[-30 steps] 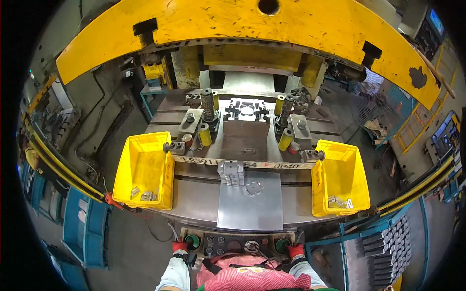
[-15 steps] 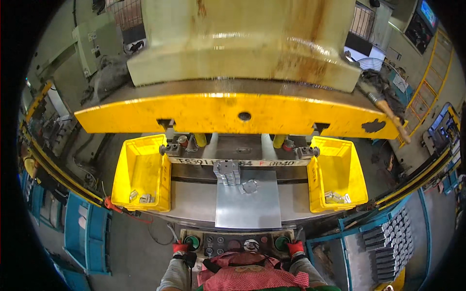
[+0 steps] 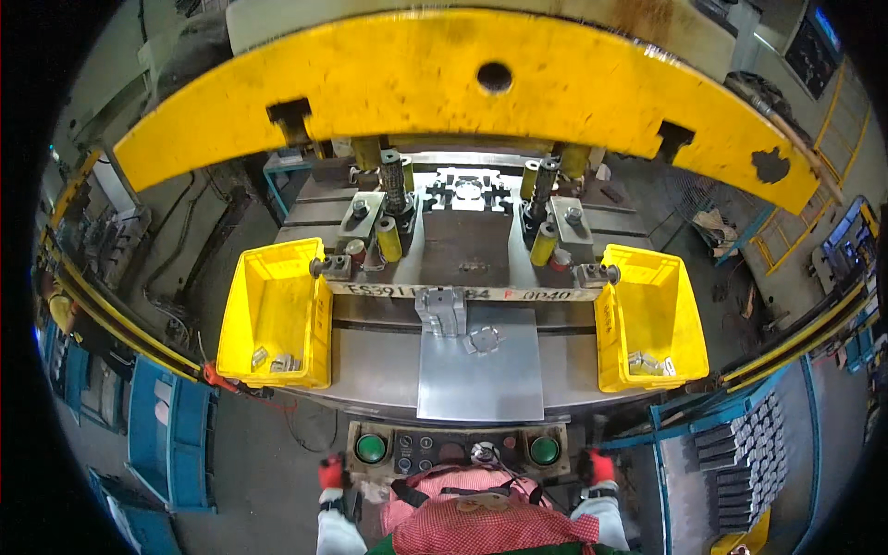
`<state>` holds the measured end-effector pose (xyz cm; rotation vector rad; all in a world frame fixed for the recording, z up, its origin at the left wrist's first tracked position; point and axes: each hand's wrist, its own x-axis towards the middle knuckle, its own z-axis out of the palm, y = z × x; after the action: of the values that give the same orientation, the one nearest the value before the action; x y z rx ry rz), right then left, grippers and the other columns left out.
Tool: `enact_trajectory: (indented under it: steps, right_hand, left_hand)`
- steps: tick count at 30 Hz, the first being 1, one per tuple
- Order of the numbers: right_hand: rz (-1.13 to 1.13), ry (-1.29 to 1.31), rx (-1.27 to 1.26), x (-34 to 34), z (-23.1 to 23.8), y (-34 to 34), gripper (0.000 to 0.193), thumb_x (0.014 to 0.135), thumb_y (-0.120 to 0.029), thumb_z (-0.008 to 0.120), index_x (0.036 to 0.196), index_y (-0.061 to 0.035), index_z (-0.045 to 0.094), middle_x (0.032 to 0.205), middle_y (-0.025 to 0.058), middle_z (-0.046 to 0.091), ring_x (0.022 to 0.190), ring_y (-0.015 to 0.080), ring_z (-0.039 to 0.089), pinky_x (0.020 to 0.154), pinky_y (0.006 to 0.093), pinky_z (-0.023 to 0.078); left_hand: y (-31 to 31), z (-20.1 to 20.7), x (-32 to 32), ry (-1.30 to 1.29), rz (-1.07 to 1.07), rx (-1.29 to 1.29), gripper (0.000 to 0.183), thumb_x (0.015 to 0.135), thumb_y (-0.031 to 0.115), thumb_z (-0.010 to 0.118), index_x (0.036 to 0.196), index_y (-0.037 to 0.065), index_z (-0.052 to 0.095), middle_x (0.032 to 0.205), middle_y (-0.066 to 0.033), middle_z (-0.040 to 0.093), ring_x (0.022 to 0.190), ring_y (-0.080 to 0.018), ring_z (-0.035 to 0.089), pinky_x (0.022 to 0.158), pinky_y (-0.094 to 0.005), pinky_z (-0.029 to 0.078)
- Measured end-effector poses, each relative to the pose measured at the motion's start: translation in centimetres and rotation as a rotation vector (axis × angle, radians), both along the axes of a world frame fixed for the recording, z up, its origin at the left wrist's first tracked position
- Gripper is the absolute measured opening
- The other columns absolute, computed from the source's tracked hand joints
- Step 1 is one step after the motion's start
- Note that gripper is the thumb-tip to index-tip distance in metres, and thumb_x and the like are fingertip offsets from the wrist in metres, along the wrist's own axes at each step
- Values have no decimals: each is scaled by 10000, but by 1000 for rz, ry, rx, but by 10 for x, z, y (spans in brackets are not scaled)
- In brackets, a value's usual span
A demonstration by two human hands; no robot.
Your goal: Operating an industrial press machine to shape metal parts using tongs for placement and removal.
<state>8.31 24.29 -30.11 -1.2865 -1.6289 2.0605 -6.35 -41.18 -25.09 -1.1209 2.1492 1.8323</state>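
My left hand (image 3: 332, 472), in a red glove, hangs left of the control box (image 3: 562, 435), apart from its left green button (image 3: 371, 449). Its fingers are small and dark, and I cannot make out whether they hold anything. My right hand (image 3: 601, 466), also red-gloved, is closed to the right of the right green button (image 3: 544, 450). A thin, blurred grey thing (image 3: 598, 430) juts up from it. Beyond the box, a flat metal sheet (image 3: 481, 384) lies on the press bed, with a stack of grey metal parts (image 3: 442, 312) and a loose cut part (image 3: 483, 340) on it.
A yellow bin (image 3: 319, 356) stands at the left and another yellow bin (image 3: 608, 356) at the right, each holding a few metal pieces. The yellow press ram (image 3: 416, 74) is raised above the die (image 3: 467, 245). Several stacked dark parts (image 3: 745, 453) lie at lower right.
The yellow ram has risen, uncovering the die and its guide posts. Both my hands have drawn outward from the green buttons. The view has shifted slightly.
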Motion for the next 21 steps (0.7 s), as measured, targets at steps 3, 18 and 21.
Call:
enact_trajectory:
  steps: [3,18,21]
  right_hand:
    - [-526,-3,292,9,66,41,269,733,-264,556,909,-78,475,741,67,506,493,177,463,389,321,353]
    - [787,306,877,-446,415,-144,438,667,-268,560,1022,-30,467,866,123,573,816,274,539,705,334,403]
    - [670,232,929,-468,409,-160,416,675,-223,569,1030,-32,464,848,115,574,801,266,541,699,322,405]
  left_hand:
    - [-21,70,20,555,186,-435,249,762,253,525,826,12,537,674,-61,513,607,-123,469,532,-282,391]
    - [303,378,-344,554,-869,-268,357,693,331,627,895,42,569,756,-53,580,634,-142,539,602,-288,425]
    - [324,368,-373,361,-880,-699,359,693,324,628,865,14,572,756,-74,590,670,-135,527,635,-297,417]
